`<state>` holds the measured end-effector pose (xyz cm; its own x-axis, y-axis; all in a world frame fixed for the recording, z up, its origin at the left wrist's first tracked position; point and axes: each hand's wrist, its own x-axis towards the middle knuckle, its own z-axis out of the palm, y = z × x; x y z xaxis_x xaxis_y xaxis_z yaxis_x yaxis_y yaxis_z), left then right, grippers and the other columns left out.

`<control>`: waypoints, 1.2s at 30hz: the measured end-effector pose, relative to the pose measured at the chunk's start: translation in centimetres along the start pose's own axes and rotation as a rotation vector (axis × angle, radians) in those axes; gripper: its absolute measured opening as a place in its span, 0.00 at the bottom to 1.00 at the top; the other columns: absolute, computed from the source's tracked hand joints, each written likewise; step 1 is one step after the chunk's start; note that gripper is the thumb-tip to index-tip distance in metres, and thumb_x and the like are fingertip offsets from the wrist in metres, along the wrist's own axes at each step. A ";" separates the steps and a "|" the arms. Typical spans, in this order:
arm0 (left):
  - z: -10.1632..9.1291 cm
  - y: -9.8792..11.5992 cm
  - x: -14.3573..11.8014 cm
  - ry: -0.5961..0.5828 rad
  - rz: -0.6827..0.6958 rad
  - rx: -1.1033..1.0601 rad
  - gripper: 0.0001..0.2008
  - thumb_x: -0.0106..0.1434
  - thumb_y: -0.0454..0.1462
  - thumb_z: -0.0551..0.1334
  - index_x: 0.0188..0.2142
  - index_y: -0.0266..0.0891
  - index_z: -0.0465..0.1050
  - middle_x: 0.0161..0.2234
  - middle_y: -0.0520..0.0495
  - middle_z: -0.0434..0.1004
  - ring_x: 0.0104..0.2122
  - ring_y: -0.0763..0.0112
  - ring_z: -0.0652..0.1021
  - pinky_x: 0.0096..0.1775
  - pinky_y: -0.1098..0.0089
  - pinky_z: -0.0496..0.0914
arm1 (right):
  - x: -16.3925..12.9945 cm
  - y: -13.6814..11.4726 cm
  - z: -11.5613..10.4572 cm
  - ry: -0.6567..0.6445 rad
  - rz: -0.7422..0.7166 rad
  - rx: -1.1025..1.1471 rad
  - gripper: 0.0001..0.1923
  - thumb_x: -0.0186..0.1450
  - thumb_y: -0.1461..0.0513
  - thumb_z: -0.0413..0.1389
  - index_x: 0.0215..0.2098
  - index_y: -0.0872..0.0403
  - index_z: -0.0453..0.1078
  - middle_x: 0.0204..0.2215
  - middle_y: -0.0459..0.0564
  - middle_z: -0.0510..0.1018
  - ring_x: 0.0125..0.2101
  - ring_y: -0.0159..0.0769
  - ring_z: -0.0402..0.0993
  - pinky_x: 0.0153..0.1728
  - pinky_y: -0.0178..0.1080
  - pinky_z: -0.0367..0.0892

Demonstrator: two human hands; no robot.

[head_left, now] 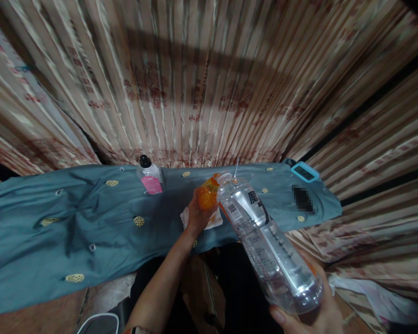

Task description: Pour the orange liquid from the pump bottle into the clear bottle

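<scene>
The clear plastic bottle is tilted, its open mouth against the top of the orange bottle near the front edge of the table. The right hand grips the clear bottle's base. The left hand is closed around the orange bottle, over a white cloth. A teal tablecloth covers the table. A pink-labelled bottle stands at the back edge; a blue device lies at the back right corner.
</scene>
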<state>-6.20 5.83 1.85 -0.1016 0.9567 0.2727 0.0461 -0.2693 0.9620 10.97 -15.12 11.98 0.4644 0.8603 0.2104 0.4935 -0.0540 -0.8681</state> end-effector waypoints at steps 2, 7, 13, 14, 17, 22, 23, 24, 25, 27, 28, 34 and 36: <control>0.0 0.0 0.0 0.001 -0.003 0.001 0.22 0.51 0.38 0.71 0.44 0.42 0.65 0.36 0.51 0.76 0.32 0.69 0.76 0.35 0.69 0.72 | 0.0 -0.1 0.0 -0.004 -0.004 0.018 0.41 0.51 0.42 0.66 0.57 0.49 0.65 0.50 0.52 0.79 0.51 0.50 0.79 0.48 0.41 0.76; 0.1 0.0 0.0 0.001 -0.011 -0.004 0.22 0.52 0.38 0.70 0.44 0.42 0.65 0.36 0.52 0.76 0.32 0.69 0.77 0.35 0.69 0.73 | 0.1 0.0 0.1 -0.008 -0.014 0.037 0.40 0.52 0.44 0.67 0.58 0.50 0.65 0.51 0.53 0.79 0.51 0.51 0.79 0.46 0.41 0.77; 0.1 0.3 0.0 0.010 -0.021 -0.002 0.22 0.51 0.39 0.70 0.44 0.41 0.65 0.36 0.51 0.76 0.32 0.69 0.77 0.36 0.68 0.73 | 0.0 0.0 0.1 -0.006 -0.007 0.012 0.42 0.52 0.41 0.65 0.58 0.49 0.64 0.51 0.52 0.79 0.51 0.50 0.78 0.49 0.42 0.75; 0.1 0.4 0.0 0.003 -0.029 0.000 0.23 0.51 0.40 0.70 0.43 0.41 0.65 0.36 0.52 0.76 0.32 0.69 0.76 0.35 0.69 0.72 | 0.0 0.0 0.0 -0.008 -0.001 0.009 0.43 0.51 0.40 0.66 0.58 0.50 0.64 0.51 0.52 0.78 0.52 0.51 0.78 0.50 0.42 0.75; 0.0 0.7 0.0 -0.012 -0.046 0.000 0.23 0.51 0.41 0.70 0.44 0.41 0.65 0.35 0.52 0.76 0.31 0.70 0.76 0.34 0.70 0.72 | -0.1 -0.1 0.0 -0.002 0.022 0.026 0.44 0.50 0.39 0.66 0.58 0.50 0.65 0.51 0.53 0.78 0.52 0.52 0.77 0.50 0.43 0.75; 0.1 0.5 0.0 -0.009 -0.032 -0.003 0.24 0.51 0.41 0.70 0.45 0.42 0.65 0.36 0.52 0.76 0.32 0.69 0.77 0.35 0.69 0.72 | -0.1 -0.1 0.0 -0.021 0.034 0.061 0.43 0.51 0.41 0.66 0.59 0.49 0.64 0.52 0.53 0.78 0.53 0.50 0.77 0.50 0.42 0.74; 0.1 0.3 0.0 -0.007 -0.030 0.001 0.24 0.51 0.41 0.70 0.45 0.42 0.65 0.36 0.52 0.76 0.32 0.69 0.77 0.35 0.69 0.73 | -0.1 0.0 0.0 -0.022 0.030 0.054 0.44 0.50 0.41 0.67 0.59 0.50 0.64 0.52 0.53 0.77 0.53 0.51 0.76 0.51 0.43 0.73; 0.1 0.2 0.0 -0.004 -0.028 0.000 0.24 0.51 0.40 0.70 0.45 0.42 0.65 0.36 0.51 0.76 0.33 0.69 0.77 0.36 0.69 0.73 | -0.1 0.1 0.0 -0.023 0.028 0.049 0.44 0.50 0.41 0.67 0.59 0.50 0.64 0.52 0.54 0.77 0.54 0.52 0.76 0.52 0.43 0.73; 0.2 0.2 0.0 -0.001 -0.026 -0.008 0.24 0.51 0.40 0.70 0.45 0.42 0.65 0.36 0.51 0.76 0.33 0.69 0.77 0.36 0.69 0.73 | -0.1 0.3 0.0 -0.022 0.026 0.045 0.45 0.50 0.41 0.67 0.59 0.51 0.64 0.52 0.54 0.77 0.54 0.52 0.76 0.53 0.44 0.72; 0.2 0.1 0.0 -0.001 -0.026 -0.033 0.24 0.51 0.41 0.70 0.45 0.42 0.65 0.36 0.51 0.76 0.32 0.69 0.77 0.36 0.69 0.73 | -0.1 0.5 -0.1 -0.021 0.020 0.042 0.45 0.50 0.41 0.67 0.59 0.50 0.64 0.53 0.54 0.76 0.54 0.52 0.75 0.53 0.43 0.71; 0.2 0.1 0.0 0.000 -0.025 -0.040 0.24 0.51 0.41 0.70 0.45 0.41 0.65 0.36 0.51 0.76 0.32 0.69 0.77 0.35 0.69 0.73 | 0.0 0.5 -0.1 -0.019 0.013 0.043 0.44 0.50 0.41 0.67 0.59 0.50 0.64 0.53 0.54 0.76 0.54 0.51 0.75 0.53 0.43 0.72; 0.1 0.3 0.0 -0.009 -0.014 -0.016 0.24 0.52 0.42 0.70 0.45 0.42 0.65 0.36 0.51 0.77 0.32 0.69 0.77 0.36 0.68 0.73 | -0.1 0.1 0.1 -0.010 -0.007 0.065 0.41 0.52 0.41 0.66 0.58 0.47 0.65 0.52 0.51 0.79 0.52 0.48 0.79 0.48 0.39 0.76; 0.1 0.2 0.0 -0.004 -0.015 -0.002 0.23 0.51 0.41 0.70 0.44 0.42 0.65 0.36 0.51 0.76 0.31 0.70 0.76 0.35 0.69 0.72 | -0.1 0.0 0.2 -0.006 -0.011 0.072 0.41 0.51 0.40 0.66 0.58 0.46 0.65 0.52 0.49 0.79 0.52 0.47 0.79 0.49 0.39 0.75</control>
<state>-6.13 5.79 2.04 -0.0978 0.9611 0.2583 0.0421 -0.2553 0.9659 10.77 -15.14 11.92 0.4547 0.8638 0.2171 0.4443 -0.0087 -0.8959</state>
